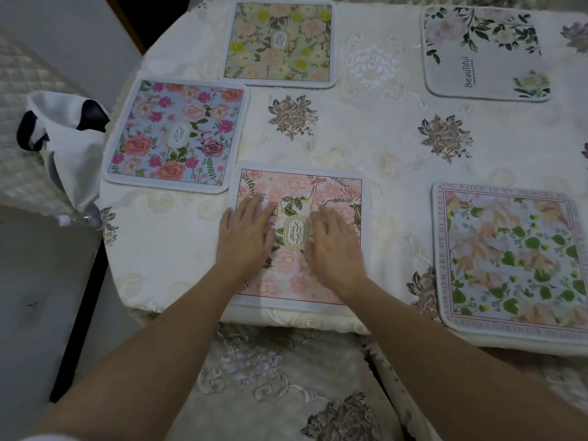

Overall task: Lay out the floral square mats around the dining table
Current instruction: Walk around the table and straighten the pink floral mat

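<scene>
Several floral square mats lie flat on the dining table (366,138), which wears a cream embroidered cloth. A pink mat (321,192) sits at the near edge in front of me. My left hand (245,235) and my right hand (334,246) both rest flat on it with straight fingers, either side of its oval label. A blue mat with pink flowers (176,135) lies to the left, a yellow-green mat (280,43) at the far side, a white mat with green leaves (483,52) at the far right, and a pale mat with a lettered border (512,259) at the near right.
A white and black cloth bag (66,135) hangs at the table's left corner, with a plastic bottle (79,219) below it. A chair seat with an embroidered cover (273,377) stands just under the table's near edge, between my arms.
</scene>
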`<state>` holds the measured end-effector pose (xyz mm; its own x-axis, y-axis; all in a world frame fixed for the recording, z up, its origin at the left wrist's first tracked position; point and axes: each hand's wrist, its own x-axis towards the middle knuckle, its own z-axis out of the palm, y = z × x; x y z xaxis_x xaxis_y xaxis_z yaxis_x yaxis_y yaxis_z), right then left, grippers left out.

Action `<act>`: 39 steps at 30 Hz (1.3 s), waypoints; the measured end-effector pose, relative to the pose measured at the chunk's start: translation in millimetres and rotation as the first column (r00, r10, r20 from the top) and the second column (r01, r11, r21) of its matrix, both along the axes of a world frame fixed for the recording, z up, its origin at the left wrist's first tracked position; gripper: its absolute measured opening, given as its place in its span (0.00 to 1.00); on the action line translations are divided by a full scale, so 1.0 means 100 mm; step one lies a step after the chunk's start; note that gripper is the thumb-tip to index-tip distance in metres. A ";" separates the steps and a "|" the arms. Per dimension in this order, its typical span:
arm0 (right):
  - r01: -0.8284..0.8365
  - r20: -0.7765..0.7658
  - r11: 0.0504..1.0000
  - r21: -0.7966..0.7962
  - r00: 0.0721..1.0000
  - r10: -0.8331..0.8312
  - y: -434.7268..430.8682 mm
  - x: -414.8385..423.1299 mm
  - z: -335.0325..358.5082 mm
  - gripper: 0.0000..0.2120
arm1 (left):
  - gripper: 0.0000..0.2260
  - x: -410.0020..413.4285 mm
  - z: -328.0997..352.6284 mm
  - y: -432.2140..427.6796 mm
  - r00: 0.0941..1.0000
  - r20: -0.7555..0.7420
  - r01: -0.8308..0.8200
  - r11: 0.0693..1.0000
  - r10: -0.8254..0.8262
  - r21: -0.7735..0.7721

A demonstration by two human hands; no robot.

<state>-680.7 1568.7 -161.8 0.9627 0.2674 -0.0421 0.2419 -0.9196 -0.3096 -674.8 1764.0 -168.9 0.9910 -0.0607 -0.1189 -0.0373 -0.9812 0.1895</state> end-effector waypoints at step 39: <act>-0.056 -0.040 0.989 -0.134 0.998 0.051 0.05 0.06 -0.32 0.33 | 0.29 -0.03 -0.26 0.00 0.993 0.032 0.115 0.991 -0.117 0.063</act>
<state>-674.8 1574.1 -194.2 0.9443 0.3082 -0.1156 0.2831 -0.9395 -0.1927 -678.3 1763.5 -194.6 0.9813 -0.1695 -0.0910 -0.1576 -0.9795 0.1257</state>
